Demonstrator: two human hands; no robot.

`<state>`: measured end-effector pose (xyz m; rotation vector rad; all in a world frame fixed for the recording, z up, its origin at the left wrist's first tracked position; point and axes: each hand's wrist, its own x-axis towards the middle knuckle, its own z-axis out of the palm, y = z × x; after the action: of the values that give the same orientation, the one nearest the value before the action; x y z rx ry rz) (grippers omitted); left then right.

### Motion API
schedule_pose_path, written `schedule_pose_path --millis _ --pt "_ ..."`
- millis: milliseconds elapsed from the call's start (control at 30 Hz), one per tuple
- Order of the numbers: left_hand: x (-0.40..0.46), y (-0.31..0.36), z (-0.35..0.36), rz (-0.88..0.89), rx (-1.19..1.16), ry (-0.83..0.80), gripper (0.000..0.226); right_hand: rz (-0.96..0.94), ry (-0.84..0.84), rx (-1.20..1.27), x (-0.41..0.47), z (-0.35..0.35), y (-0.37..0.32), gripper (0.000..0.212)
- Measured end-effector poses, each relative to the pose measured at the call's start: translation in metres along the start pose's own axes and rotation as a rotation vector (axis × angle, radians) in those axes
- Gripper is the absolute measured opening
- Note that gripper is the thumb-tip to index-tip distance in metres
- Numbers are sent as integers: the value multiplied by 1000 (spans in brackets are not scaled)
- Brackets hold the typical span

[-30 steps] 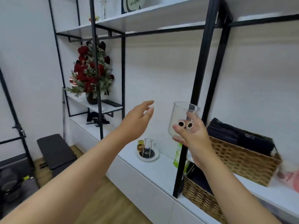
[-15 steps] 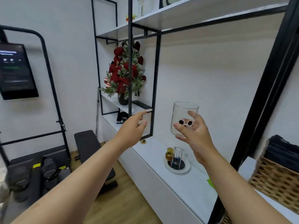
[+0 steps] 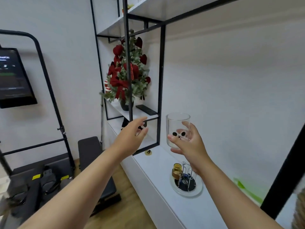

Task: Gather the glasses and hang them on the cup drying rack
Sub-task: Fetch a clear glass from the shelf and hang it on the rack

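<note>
My right hand (image 3: 189, 144) holds a clear glass (image 3: 177, 124) with a small black-and-white face print, upright, at chest height above the white counter (image 3: 165, 200). Below it stands the cup drying rack (image 3: 186, 180), thin wire pegs on a round white dish, with an amber glass (image 3: 177, 170) upside down on one peg. My left hand (image 3: 132, 139) reaches forward with fingers relaxed and holds nothing, in front of the black shelf frame (image 3: 160, 80).
A small decorated tree with red bows (image 3: 127, 75) and a black remote (image 3: 146, 109) sit on the low shelf. A small gold item (image 3: 148, 152) lies on the counter. A black bench (image 3: 92, 156), a metal rack (image 3: 49, 90) and a wall screen (image 3: 13, 78) stand at left.
The view has swung left; the baskets have gone out of frame and the drying rack now sits below my right hand. The glass stays in my right hand; my left hand remains outstretched.
</note>
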<state>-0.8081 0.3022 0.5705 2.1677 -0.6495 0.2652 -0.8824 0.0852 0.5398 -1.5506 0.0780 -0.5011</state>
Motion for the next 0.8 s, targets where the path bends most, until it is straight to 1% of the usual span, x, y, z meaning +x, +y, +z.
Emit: schedule_pose_path --millis 333,567,700,800 --pt "100 -35 74 80 -119 -99 45 29 148 -78 68 -26 48 79" --pt "177 -81 108 196 -200 -289 42 97 361 -189 110 -8 90 84" --pt "212 -110 125 270 -220 -418 44 137 479 -195 123 14 115 79" --pt "227 -130 140 297 -229 -500 44 190 538 -187 126 25 137 81"
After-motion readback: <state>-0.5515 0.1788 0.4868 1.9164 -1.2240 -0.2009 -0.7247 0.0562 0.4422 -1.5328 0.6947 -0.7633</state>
